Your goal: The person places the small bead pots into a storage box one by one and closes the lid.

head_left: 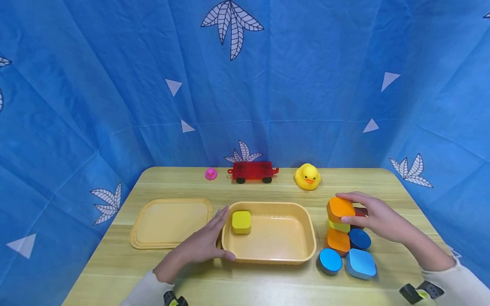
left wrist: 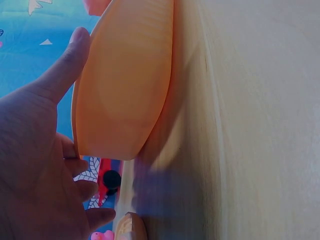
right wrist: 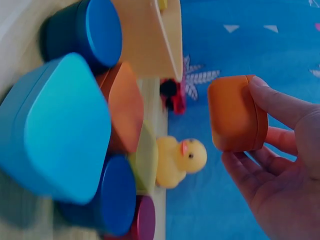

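My right hand [head_left: 379, 216] pinches a small rounded-square orange box [right wrist: 232, 115] with a seam around it. It is held above several similar boxes: a yellow one [head_left: 340, 227], a second orange one [head_left: 338, 242], a light blue one [head_left: 361, 264] and round blue ones [head_left: 330, 261]. A dark red one [head_left: 359, 214] is partly hidden behind the hand. At the left end of a beige tray [head_left: 279, 242], my left hand [head_left: 203, 242] has its fingers extended, with thumb and fingertips at the rim. Inside that tray, toward the left, sits a yellow box [head_left: 241, 223].
Left of the tray lies a flat beige lid [head_left: 172, 223]. Along the back edge of the wooden table [head_left: 245, 284] stand a pink duck [head_left: 211, 173], a red toy wagon [head_left: 252, 171] and a yellow duck [head_left: 308, 177]. Blue patterned cloth [head_left: 321, 85] hangs behind.
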Motion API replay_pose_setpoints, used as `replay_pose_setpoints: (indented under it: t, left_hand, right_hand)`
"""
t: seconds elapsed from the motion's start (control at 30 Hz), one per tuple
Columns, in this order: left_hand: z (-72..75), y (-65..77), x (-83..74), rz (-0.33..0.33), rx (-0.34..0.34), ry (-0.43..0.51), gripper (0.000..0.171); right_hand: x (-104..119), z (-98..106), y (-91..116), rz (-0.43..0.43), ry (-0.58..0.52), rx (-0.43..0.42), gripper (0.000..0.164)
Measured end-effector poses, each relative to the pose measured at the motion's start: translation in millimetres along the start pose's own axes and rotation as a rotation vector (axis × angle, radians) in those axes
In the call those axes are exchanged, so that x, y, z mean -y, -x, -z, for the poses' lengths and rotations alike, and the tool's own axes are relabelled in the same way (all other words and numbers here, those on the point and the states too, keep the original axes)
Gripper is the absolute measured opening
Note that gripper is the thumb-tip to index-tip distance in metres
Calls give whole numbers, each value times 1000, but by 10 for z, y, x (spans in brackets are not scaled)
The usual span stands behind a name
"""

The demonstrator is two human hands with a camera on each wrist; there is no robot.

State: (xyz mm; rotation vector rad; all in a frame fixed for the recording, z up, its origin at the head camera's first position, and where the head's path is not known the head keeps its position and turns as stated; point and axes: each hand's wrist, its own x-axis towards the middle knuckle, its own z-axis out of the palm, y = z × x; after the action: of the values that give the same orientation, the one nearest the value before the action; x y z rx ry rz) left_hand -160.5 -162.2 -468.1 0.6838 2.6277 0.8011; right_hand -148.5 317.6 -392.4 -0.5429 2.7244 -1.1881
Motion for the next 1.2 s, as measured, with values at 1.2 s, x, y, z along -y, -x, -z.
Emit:
replay_pose_setpoints:
  t: [1.2]
  left_hand:
    - [15,3,-17,0,4,15,132]
  right_hand:
    - [416,-1089,-784,121,24,59,61]
